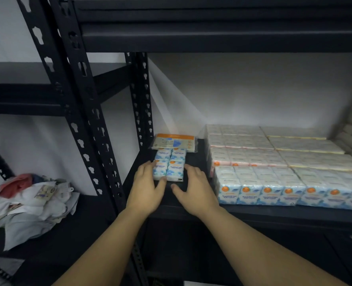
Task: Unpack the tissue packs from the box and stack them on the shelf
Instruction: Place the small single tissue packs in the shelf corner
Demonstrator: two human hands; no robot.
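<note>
Fingers of the left hand [148,188] and right hand [193,190] lie nearly straight against either side of a small tissue pack [168,170], clasping nothing. It sits on the black shelf [195,149], in front of a flat pack [174,142], left of the stacked tissue packs [274,168].
</note>
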